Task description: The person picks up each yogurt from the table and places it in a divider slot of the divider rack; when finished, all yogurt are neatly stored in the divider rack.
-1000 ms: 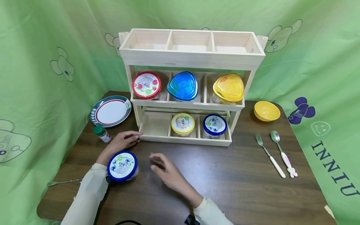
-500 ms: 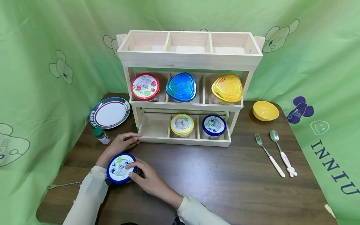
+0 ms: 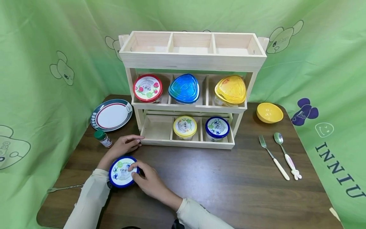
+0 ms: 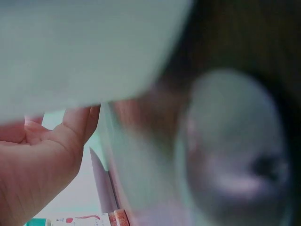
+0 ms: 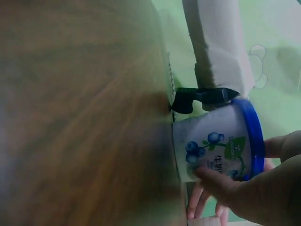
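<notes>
A white tub (image 3: pixel 119 175) with a blue lid and blueberries on its label stands on the table beside my left forearm. My right hand (image 3: pixel 151 180) grips this tub, forefinger over the lid and thumb (image 5: pixel 216 183) against the printed side. My left hand (image 3: pixel 123 147) rests at the front left corner of the wooden shelf's bottom tray (image 3: pixel 188 143), its fingers stretched to the tray's edge. In the left wrist view a sleeve and blurred shapes hide much of what lies around the left hand (image 4: pixel 42 174).
The tiered shelf (image 3: pixel 194 60) holds a red-lidded tub (image 3: pixel 147 88), blue and yellow triangular-lidded containers, and yellow- and blue-lidded tubs below. Left lie a plate (image 3: pixel 111 115), a green-capped bottle (image 3: pixel 103 138) and a fork (image 3: pixel 65 187). Right are a yellow bowl (image 3: pixel 269 113), another fork (image 3: pixel 274 157) and a spoon (image 3: pixel 287 156).
My right hand has moved left from the middle of the table onto the blue-lidded tub and taken hold of it. The left hand stays at the tray's corner.
</notes>
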